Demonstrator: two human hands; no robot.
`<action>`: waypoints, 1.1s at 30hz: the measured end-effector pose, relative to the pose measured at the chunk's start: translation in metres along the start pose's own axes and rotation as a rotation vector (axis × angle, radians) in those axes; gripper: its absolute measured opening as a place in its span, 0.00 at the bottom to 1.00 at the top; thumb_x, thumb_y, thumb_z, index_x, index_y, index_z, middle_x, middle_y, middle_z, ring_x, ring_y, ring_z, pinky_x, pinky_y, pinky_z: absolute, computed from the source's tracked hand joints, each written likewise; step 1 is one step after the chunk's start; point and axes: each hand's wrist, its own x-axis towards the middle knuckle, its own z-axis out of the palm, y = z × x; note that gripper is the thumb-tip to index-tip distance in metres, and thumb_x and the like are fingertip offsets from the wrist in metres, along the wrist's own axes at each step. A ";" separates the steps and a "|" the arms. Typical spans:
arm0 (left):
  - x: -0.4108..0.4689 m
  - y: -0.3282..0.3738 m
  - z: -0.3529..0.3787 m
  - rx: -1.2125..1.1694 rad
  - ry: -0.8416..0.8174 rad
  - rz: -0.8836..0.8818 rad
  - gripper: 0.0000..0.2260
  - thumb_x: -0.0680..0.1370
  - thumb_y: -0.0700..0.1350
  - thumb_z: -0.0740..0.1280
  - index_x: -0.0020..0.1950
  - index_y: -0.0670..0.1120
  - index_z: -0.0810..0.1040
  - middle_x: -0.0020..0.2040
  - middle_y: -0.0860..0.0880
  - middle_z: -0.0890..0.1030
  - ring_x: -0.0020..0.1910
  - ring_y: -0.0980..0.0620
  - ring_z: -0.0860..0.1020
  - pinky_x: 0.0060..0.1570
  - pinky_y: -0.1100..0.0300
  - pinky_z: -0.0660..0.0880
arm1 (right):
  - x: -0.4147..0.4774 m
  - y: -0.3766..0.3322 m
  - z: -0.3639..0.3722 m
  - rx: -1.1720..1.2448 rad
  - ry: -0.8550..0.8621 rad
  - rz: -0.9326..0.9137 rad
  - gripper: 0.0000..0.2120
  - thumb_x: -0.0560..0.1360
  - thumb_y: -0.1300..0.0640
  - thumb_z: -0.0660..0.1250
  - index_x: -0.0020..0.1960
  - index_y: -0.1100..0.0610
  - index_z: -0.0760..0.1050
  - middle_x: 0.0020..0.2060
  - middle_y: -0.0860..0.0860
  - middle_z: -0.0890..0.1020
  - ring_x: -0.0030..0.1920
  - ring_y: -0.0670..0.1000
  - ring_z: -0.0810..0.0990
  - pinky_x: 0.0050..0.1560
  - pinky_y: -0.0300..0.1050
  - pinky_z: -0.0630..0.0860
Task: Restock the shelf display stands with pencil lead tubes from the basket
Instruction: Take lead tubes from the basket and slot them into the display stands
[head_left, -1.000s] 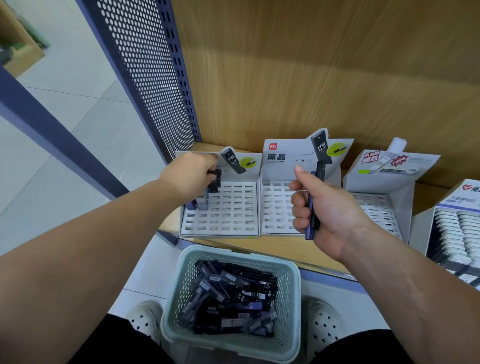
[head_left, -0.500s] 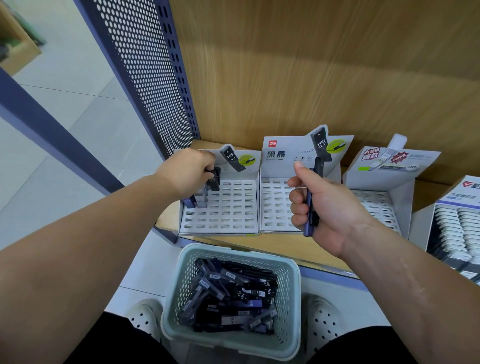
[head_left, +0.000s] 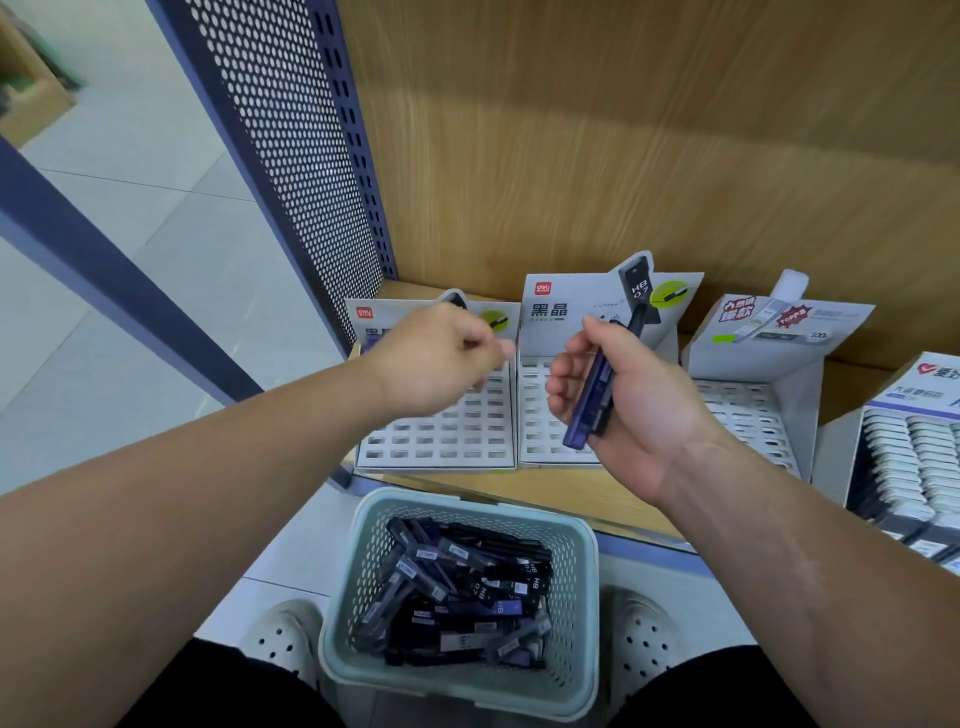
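My right hand (head_left: 644, 405) holds a few purple and black pencil lead tubes (head_left: 592, 400) upright in its curled fingers, in front of the middle display stand (head_left: 535, 415). Blurred by motion, my left hand (head_left: 431, 358) hovers over the left display stand (head_left: 441, 441), its fingertips pointing toward my right hand; I see nothing in it. It hides the back left slots of that stand. Below the shelf edge, a pale green basket (head_left: 467, 506) holds several dark lead tubes (head_left: 467, 587).
A third stand (head_left: 753, 410) sits right of the middle one, and a box of white items (head_left: 914, 467) is at the far right. A perforated blue panel (head_left: 291, 145) closes the shelf's left side; a wooden back wall is behind. My shoes flank the basket.
My left hand has come off the tube it was setting in the left stand and moved up and right toward my right hand. My right hand's fingers have loosened around its tubes.
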 end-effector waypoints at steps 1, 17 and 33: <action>-0.009 0.013 0.003 -0.221 -0.088 -0.075 0.18 0.81 0.55 0.64 0.45 0.42 0.82 0.38 0.46 0.84 0.29 0.48 0.77 0.28 0.59 0.71 | 0.001 0.000 0.002 -0.018 0.012 -0.030 0.12 0.82 0.49 0.65 0.43 0.54 0.76 0.35 0.51 0.80 0.38 0.51 0.80 0.46 0.47 0.77; -0.065 0.009 0.007 -0.976 -0.304 -0.287 0.09 0.74 0.41 0.71 0.53 0.40 0.80 0.42 0.43 0.82 0.35 0.50 0.82 0.34 0.59 0.80 | -0.001 0.013 0.038 -0.105 -0.057 -0.070 0.17 0.83 0.42 0.61 0.48 0.54 0.80 0.41 0.52 0.82 0.45 0.52 0.79 0.52 0.50 0.76; -0.077 -0.037 -0.050 -0.862 0.378 -0.176 0.06 0.80 0.39 0.67 0.52 0.38 0.82 0.44 0.41 0.85 0.41 0.48 0.85 0.44 0.55 0.82 | 0.001 0.038 0.071 -0.423 -0.107 0.042 0.17 0.84 0.44 0.61 0.46 0.54 0.80 0.29 0.49 0.74 0.27 0.50 0.71 0.33 0.45 0.69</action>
